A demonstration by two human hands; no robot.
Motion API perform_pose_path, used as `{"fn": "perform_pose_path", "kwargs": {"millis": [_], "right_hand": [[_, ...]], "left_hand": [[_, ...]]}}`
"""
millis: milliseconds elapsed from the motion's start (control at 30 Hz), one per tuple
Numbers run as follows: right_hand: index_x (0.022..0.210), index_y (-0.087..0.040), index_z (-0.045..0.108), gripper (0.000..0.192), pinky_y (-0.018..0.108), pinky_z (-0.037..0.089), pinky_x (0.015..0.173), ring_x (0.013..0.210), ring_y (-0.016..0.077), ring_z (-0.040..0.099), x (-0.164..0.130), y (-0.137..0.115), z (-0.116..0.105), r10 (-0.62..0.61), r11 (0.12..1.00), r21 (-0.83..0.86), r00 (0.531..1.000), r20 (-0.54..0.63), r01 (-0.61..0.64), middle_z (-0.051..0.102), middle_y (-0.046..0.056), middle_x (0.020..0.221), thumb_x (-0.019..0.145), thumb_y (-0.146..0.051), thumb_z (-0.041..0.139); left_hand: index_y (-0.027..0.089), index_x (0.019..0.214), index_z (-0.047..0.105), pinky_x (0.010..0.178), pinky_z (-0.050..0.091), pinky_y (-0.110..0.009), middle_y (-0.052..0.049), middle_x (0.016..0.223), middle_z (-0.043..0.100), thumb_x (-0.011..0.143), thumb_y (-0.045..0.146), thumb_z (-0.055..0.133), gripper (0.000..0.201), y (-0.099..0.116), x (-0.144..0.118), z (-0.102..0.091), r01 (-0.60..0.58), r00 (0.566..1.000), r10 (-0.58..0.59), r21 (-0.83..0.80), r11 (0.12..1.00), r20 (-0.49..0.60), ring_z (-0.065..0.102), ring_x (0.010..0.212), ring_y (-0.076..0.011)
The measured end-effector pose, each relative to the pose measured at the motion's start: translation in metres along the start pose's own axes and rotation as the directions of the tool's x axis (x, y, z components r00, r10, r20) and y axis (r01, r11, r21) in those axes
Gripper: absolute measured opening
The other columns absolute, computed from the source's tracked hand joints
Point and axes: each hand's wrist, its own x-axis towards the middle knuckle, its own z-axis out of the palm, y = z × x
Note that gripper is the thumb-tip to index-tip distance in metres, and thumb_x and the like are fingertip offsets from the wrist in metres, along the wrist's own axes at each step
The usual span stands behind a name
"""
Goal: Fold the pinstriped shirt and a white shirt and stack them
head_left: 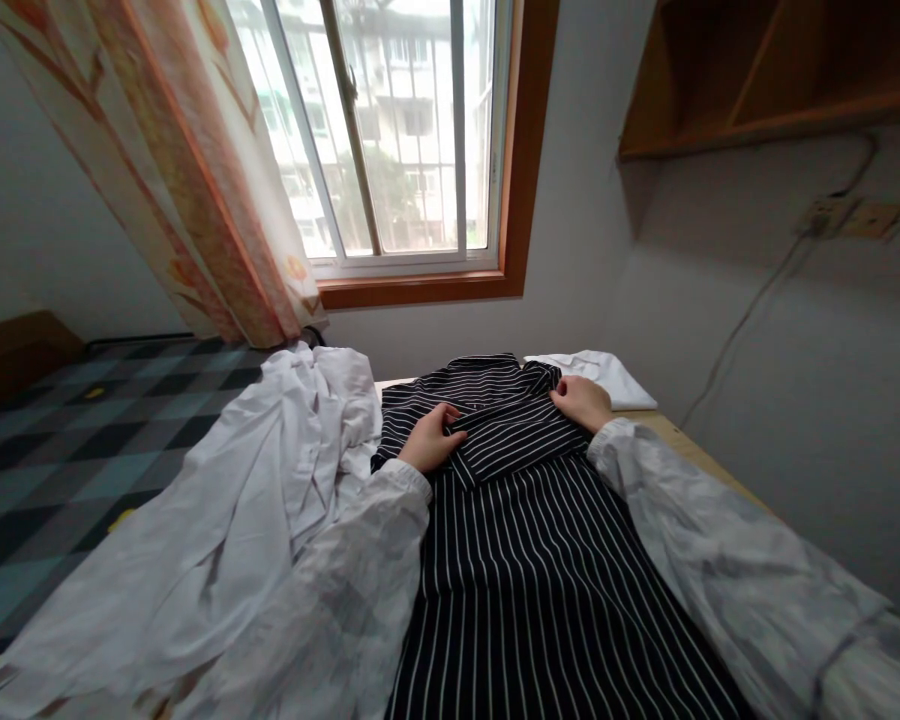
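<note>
A black shirt with white stripes (510,560) lies spread out in front of me, its body stretching towards me. One of its sleeves (517,440) is folded across the upper back. My left hand (431,440) is at the near-left end of that sleeve, thumb and bent fingers around the cloth with a small gap between their tips. At the far right shoulder, my right hand (583,402) pinches the striped fabric between thumb and fingers. The collar end of the shirt points towards the window.
Crumpled white garments (270,480) lie to the left, beside a checked bedspread (60,450). A folded white cloth (607,378) rests at the far right on the wooden tabletop (682,440). Behind are a window (412,150) and curtain (195,170); a wooden shelf (780,70) hangs upper right.
</note>
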Motion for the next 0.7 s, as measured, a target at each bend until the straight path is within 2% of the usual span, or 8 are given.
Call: {"fn": "perform_pose_path", "kwargs": {"millis": [100,233,367,500,600,700], "right_hand": [[0.097,-0.023,0.077,0.024,0.033,0.049,0.079,0.099,0.0277,0.076,0.006,0.008,-0.003,0.086,0.992,0.1,0.995,-0.039,-0.082,0.083,0.012,0.106,0.103,-0.041,0.062],[0.099,-0.024,0.076,0.036,0.033,0.049,0.082,0.1,0.028,0.076,0.005,0.014,-0.007,0.159,0.97,0.196,0.986,-0.048,-0.147,0.083,0.012,0.107,0.105,-0.056,0.06],[0.09,-0.023,0.077,0.051,0.035,0.049,0.079,0.098,0.0309,0.076,-0.013,0.017,-0.01,0.121,0.976,0.175,0.992,0.045,-0.127,0.083,0.014,0.103,0.103,-0.068,0.058],[0.091,-0.024,0.077,0.037,0.034,0.048,0.074,0.094,0.0307,0.076,-0.03,0.022,-0.01,0.054,0.989,0.131,0.993,0.107,-0.068,0.083,0.011,0.099,0.094,-0.06,0.073],[0.088,-0.024,0.076,0.031,0.033,0.048,0.073,0.091,0.0286,0.076,-0.033,0.025,-0.01,0.045,0.984,0.168,0.992,0.122,-0.065,0.082,0.01,0.096,0.094,-0.054,0.073],[0.088,-0.023,0.075,0.035,0.033,0.05,0.076,0.092,0.0283,0.076,-0.029,0.027,-0.009,0.059,0.977,0.2,0.996,0.067,-0.072,0.082,0.011,0.096,0.096,-0.058,0.071]], "left_hand": [[0.021,0.108,0.072,0.087,0.053,-0.037,-0.004,0.101,0.074,0.083,0.03,0.083,0.029,0.001,0.0,0.0,-0.009,1.0,0.009,0.01,1.0,-0.003,0.069,0.093,-0.0239],[0.021,0.108,0.071,0.079,0.051,-0.034,-0.003,0.098,0.075,0.086,0.031,0.08,0.025,0.001,-0.001,-0.001,0.001,1.0,-0.001,0.069,0.998,-0.002,0.066,0.084,-0.0214],[0.023,0.109,0.07,0.081,0.051,-0.036,-0.006,0.102,0.077,0.09,0.028,0.076,0.021,0.002,-0.004,-0.003,0.041,0.999,-0.035,0.179,0.983,-0.037,0.069,0.086,-0.0235],[0.024,0.112,0.071,0.089,0.053,-0.039,-0.009,0.112,0.079,0.092,0.039,0.078,0.025,0.007,-0.003,-0.007,0.077,0.997,-0.075,0.276,0.958,-0.019,0.074,0.098,-0.0286],[0.023,0.11,0.072,0.095,0.054,-0.039,-0.013,0.118,0.078,0.094,0.055,0.077,0.036,0.01,0.001,-0.024,0.075,0.997,-0.058,0.361,0.929,-0.058,0.073,0.109,-0.0317],[0.019,0.117,0.071,0.105,0.052,-0.039,-0.018,0.129,0.075,0.097,0.062,0.071,0.047,0.002,0.005,-0.056,0.179,0.974,-0.089,0.473,0.863,-0.208,0.069,0.125,-0.0358]]}}
